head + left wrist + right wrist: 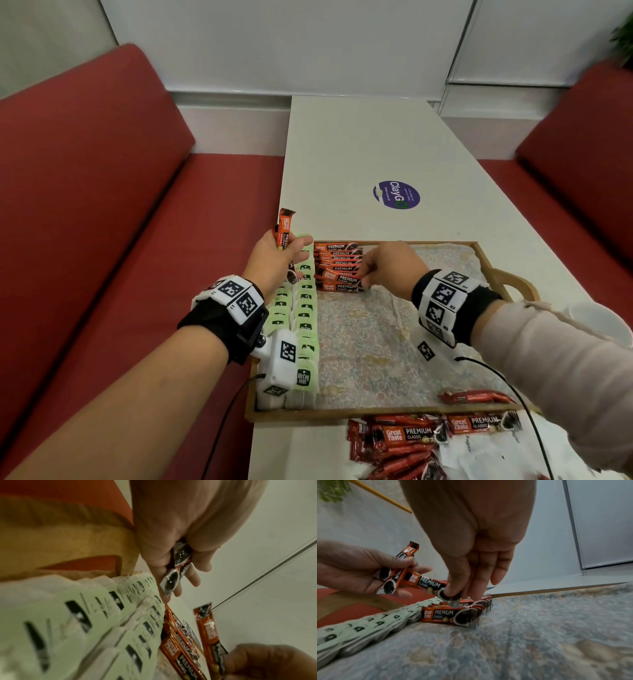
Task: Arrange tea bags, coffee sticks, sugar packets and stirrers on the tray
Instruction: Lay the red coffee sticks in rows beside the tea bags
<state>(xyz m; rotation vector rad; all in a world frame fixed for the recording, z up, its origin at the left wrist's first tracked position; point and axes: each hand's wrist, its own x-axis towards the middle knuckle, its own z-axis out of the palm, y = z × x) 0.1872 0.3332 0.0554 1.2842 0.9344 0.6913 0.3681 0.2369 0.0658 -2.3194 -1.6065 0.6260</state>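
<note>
My right fingers (453,595) pinch a coffee stick (428,585) over the row (339,267) at the tray's (376,413) far end; my left hand (274,260) grips spare sticks (285,229). Next: lay it flush, beside the tea bags (305,308).

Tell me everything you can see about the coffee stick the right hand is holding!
The coffee stick is a long, thin, shiny packet, orange-red with a black panel reading "PREMIUM CLASSIC" and a picture of a cup of black coffee at one end. The right hand pinches that cup end between thumb and fingertips. The packet lies slanted, its held end just above the row of coffee sticks already lined up in the tray, beside the green tea bags. Its other end points toward the left hand.
</note>
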